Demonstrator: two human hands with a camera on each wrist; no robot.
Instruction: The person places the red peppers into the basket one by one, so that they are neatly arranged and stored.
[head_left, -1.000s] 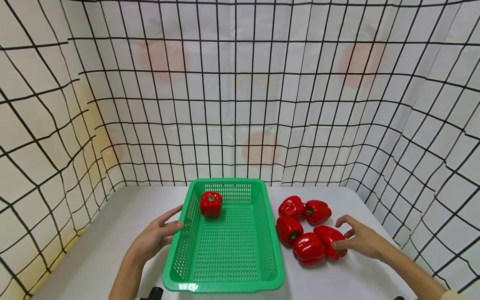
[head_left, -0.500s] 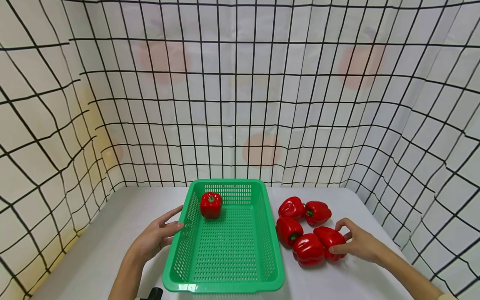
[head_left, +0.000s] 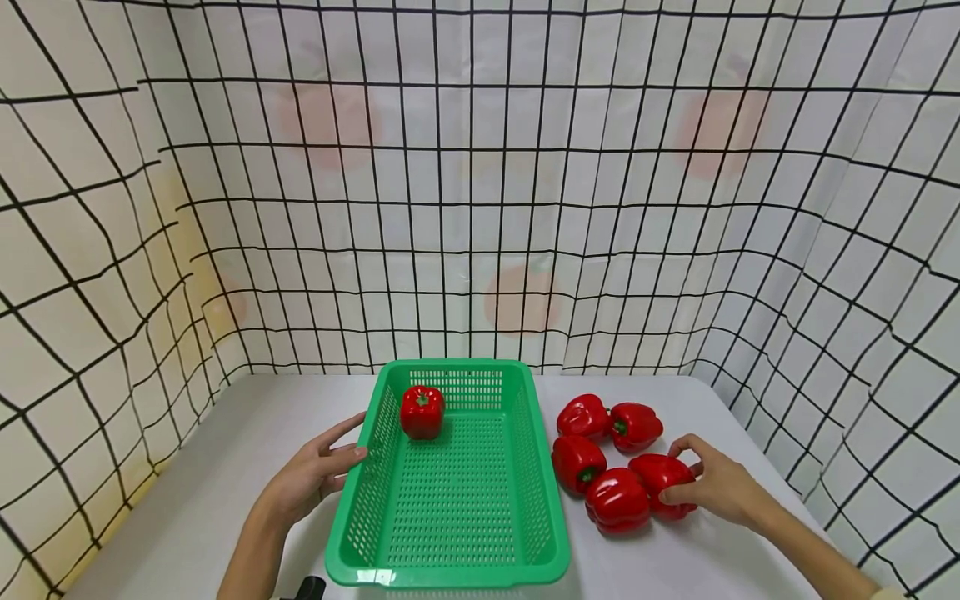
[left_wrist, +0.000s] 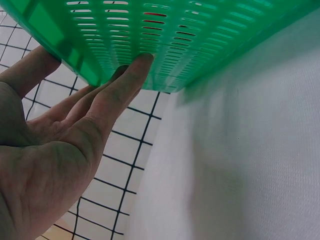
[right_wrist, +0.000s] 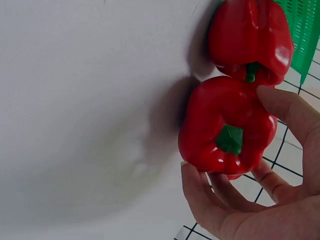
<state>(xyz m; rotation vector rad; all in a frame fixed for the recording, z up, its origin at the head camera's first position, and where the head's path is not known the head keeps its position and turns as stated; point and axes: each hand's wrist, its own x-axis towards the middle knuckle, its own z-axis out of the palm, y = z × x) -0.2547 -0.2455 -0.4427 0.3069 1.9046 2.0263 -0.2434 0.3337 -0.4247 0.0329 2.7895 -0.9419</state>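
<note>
In the head view my left hand (head_left: pixel 307 477) is at the left side of the green plastic basket (head_left: pixel 558 508). Its fingers are fairly straight; in the left wrist view, fingertips touch the slotted wall (left_wrist: pixel 170 35) below the rim. My right hand (head_left: pixel 723 487) grips a red bell pepper (head_left: pixel 662 479), the nearest to it in a cluster. Seen from the right wrist, the thumb lies on one side of this pepper (right_wrist: pixel 215 112), by its green stem, with the other fingers at the opposite side. The pepper touches its neighbour.
One bell pepper (head_left: pixel 422 412) stands in the basket's far left corner. Right of the basket, several more lie close together, including a front pepper (head_left: pixel 617 500) and a back pepper (head_left: pixel 636 426). A black wire grid (head_left: pixel 472 200) encloses the white table (head_left: pixel 225 483) at the back and sides.
My right hand has closed in from just right of the pepper, and its thumb and fingers now grip it. The left hand and basket have stayed in place.
</note>
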